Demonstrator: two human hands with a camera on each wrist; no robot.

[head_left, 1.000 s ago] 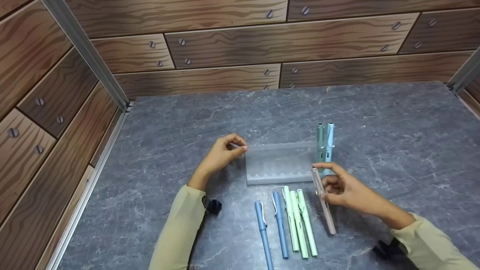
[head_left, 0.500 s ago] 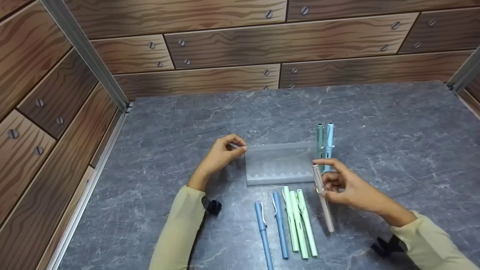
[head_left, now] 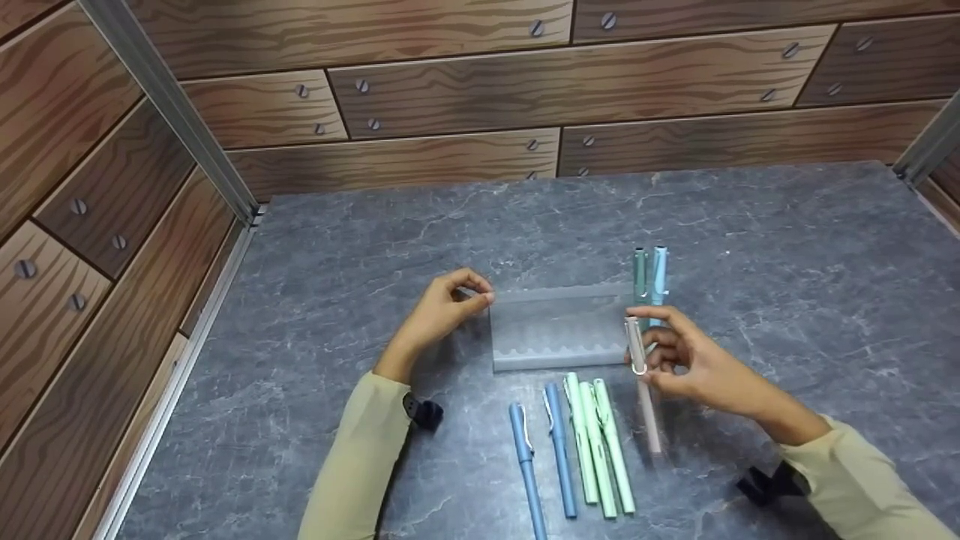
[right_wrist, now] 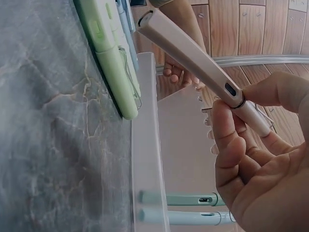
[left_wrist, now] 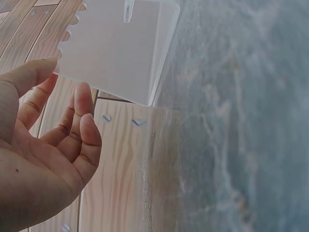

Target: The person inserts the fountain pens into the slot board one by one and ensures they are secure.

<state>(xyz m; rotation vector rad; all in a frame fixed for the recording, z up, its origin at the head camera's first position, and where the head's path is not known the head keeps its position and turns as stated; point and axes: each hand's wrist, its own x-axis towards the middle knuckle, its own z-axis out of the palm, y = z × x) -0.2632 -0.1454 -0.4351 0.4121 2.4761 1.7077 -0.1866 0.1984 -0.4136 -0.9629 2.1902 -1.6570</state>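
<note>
Left hand (head_left: 446, 306) pinched rack (head_left: 559, 324) edge, probably steadying it; right hand (head_left: 691, 369) gripped pink pen (head_left: 649, 420) by clip end, likely for tilt control. 3 green pens (head_left: 597, 450) lay near.

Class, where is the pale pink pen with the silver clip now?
In the head view, right of centre: the pale pink pen is pinched in the right hand, by the right end of the translucent notched plastic rack.
</note>
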